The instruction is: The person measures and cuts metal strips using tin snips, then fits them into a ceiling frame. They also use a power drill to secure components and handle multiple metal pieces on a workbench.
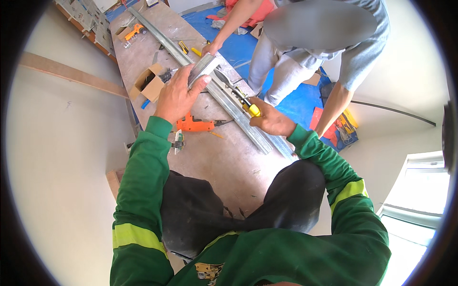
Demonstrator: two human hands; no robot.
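My left hand (176,97) is closed on the raised end of a bent, galvanized metal channel (204,66). My right hand (274,119) grips a pair of snips by their yellow-and-black handles (254,110). The dark jaws of the snips (222,76) reach up beside the channel; whether they touch the metal I cannot tell. Beneath, long metal profiles (245,125) lie side by side along the work board. A co-worker's hand (210,48) is at the far side of the channel's raised end.
An orange corded power tool (193,125) lies on the long board (224,167), near an opened cardboard box (153,83). Farther off rests a yellow-orange tool (136,31). The co-worker (291,62) stands at the right on blue sheeting (300,107). A wall (62,143) runs along the left.
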